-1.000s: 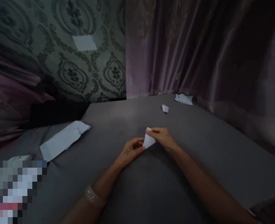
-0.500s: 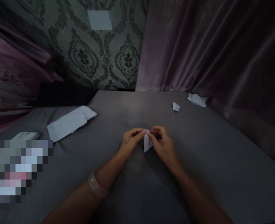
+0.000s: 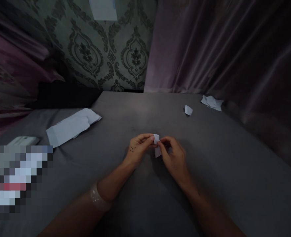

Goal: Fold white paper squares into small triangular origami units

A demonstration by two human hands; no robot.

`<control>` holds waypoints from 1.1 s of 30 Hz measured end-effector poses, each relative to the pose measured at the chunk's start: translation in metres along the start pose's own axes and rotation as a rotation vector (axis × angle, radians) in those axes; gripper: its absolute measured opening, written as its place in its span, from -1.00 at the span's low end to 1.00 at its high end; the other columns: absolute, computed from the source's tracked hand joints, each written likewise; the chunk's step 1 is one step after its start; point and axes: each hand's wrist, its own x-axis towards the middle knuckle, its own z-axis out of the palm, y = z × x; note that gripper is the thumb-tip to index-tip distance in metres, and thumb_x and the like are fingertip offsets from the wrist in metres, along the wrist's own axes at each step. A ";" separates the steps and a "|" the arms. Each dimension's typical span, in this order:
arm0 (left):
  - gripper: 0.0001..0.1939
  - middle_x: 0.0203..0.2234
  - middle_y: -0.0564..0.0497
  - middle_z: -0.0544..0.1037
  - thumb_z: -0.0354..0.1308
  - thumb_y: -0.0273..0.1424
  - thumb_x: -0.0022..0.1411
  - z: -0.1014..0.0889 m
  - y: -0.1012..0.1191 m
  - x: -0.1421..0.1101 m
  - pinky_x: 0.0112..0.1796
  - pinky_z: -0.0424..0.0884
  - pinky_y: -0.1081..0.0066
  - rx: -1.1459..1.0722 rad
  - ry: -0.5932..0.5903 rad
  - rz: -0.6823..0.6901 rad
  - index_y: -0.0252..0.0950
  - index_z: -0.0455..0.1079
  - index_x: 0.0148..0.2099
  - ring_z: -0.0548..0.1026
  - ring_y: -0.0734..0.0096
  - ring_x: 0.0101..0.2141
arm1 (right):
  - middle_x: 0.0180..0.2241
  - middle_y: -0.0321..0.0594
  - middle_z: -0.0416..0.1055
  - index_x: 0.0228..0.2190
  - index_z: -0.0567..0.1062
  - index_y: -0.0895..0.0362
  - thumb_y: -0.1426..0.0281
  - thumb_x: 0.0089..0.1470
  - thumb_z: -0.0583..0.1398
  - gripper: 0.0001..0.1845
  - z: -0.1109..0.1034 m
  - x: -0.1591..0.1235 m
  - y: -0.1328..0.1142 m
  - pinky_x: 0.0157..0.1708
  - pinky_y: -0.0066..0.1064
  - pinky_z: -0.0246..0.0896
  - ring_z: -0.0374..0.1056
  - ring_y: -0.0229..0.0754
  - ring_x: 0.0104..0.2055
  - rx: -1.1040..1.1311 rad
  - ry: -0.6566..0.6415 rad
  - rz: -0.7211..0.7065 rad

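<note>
Between my two hands is a small piece of white paper (image 3: 156, 139), held just above the grey sheet (image 3: 125, 204). My left hand (image 3: 139, 146) pinches its left edge between thumb and fingers. From the other side, my right hand (image 3: 173, 153) grips the paper with thumb and curled fingers. The top of the paper stands up between the thumbs, and a lower part hangs beneath them. My fingers hide some of it, so I cannot tell how it is folded. A clear band circles my left wrist.
White sheets of paper (image 3: 70, 128) lie at the left, near a pale flat object (image 3: 24, 141) and a blurred-out area. A small paper piece (image 3: 188, 110) and crumpled paper (image 3: 212, 102) lie far right. Black cloth (image 3: 66, 95) lies far left. Curtains (image 3: 175, 49) flank the patterned wall.
The paper has turned in my fingers; its top now stands higher and less of its lower part shows. My right hand has shifted slightly. The view has tilted down a little.
</note>
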 end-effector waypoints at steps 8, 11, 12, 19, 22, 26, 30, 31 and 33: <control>-0.79 -0.37 -0.02 0.62 0.37 -0.36 0.01 -0.001 -0.001 0.001 -0.19 0.51 0.35 -0.033 -0.031 0.005 -0.33 0.56 -0.27 0.56 0.41 -0.34 | -0.28 -0.21 0.44 -0.25 0.48 0.06 0.47 0.21 0.10 -0.84 -0.004 0.000 -0.005 -0.16 -0.30 0.33 0.38 -0.21 -0.21 0.043 -0.033 -0.133; -0.78 -0.37 -0.03 0.62 0.37 -0.34 0.02 -0.002 -0.001 0.001 -0.21 0.52 0.34 -0.015 -0.024 0.019 -0.32 0.56 -0.26 0.56 0.38 -0.33 | -0.26 -0.19 0.44 -0.19 0.51 0.04 0.48 0.21 0.11 -0.79 -0.003 -0.001 -0.005 -0.15 -0.28 0.34 0.38 -0.20 -0.20 0.012 -0.020 -0.179; -0.78 -0.36 -0.03 0.62 0.37 -0.33 0.02 -0.002 -0.001 0.001 -0.22 0.52 0.33 -0.005 -0.020 0.023 -0.32 0.56 -0.26 0.56 0.37 -0.33 | -0.26 -0.19 0.44 -0.16 0.51 0.03 0.48 0.21 0.11 -0.77 -0.003 -0.001 -0.005 -0.15 -0.28 0.34 0.38 -0.20 -0.20 0.002 -0.012 -0.189; -0.81 -0.37 -0.02 0.63 0.36 -0.34 0.03 -0.001 -0.003 0.001 -0.20 0.52 0.32 0.001 -0.012 0.048 -0.29 0.58 -0.26 0.57 0.38 -0.34 | -0.26 -0.20 0.43 -0.02 0.49 -0.03 0.50 0.21 0.11 -0.65 -0.004 0.000 -0.006 -0.17 -0.30 0.35 0.37 -0.21 -0.22 -0.030 0.005 -0.228; -0.80 -0.35 -0.03 0.64 0.36 -0.34 0.03 -0.001 -0.003 0.001 -0.18 0.52 0.28 0.011 0.001 0.046 -0.30 0.58 -0.26 0.58 0.36 -0.33 | -0.26 -0.20 0.43 0.01 0.47 -0.04 0.49 0.22 0.10 -0.63 -0.003 0.000 -0.005 -0.17 -0.30 0.35 0.37 -0.21 -0.22 -0.028 -0.003 -0.221; -0.78 -0.34 -0.04 0.64 0.36 -0.34 0.03 -0.001 -0.003 0.001 -0.18 0.53 0.28 0.031 0.015 0.062 -0.29 0.58 -0.24 0.58 0.35 -0.33 | -0.25 -0.20 0.41 0.04 0.45 -0.04 0.51 0.21 0.10 -0.60 -0.002 -0.001 -0.002 -0.17 -0.30 0.34 0.36 -0.22 -0.21 -0.001 -0.020 -0.208; -0.79 -0.33 -0.04 0.65 0.36 -0.34 0.02 0.000 -0.001 0.000 -0.19 0.53 0.30 0.055 0.024 0.064 -0.28 0.59 -0.25 0.58 0.37 -0.36 | -0.25 -0.19 0.40 0.05 0.45 -0.04 0.51 0.21 0.10 -0.59 -0.001 -0.002 0.000 -0.16 -0.29 0.34 0.35 -0.21 -0.20 -0.006 -0.019 -0.211; -0.79 -0.34 -0.04 0.65 0.36 -0.34 0.02 0.000 -0.001 0.000 -0.20 0.54 0.30 0.066 0.031 0.065 -0.29 0.59 -0.25 0.58 0.37 -0.36 | -0.24 -0.19 0.40 0.05 0.44 -0.04 0.51 0.21 0.10 -0.58 -0.001 -0.002 0.001 -0.16 -0.28 0.34 0.35 -0.21 -0.20 -0.007 -0.026 -0.210; -0.78 -0.35 -0.04 0.65 0.36 -0.33 0.02 0.000 0.000 0.000 -0.20 0.54 0.29 0.090 0.044 0.070 -0.29 0.59 -0.25 0.59 0.35 -0.36 | -0.24 -0.19 0.41 0.06 0.44 -0.05 0.51 0.21 0.09 -0.58 -0.001 -0.002 0.000 -0.16 -0.27 0.34 0.35 -0.20 -0.20 -0.008 -0.032 -0.206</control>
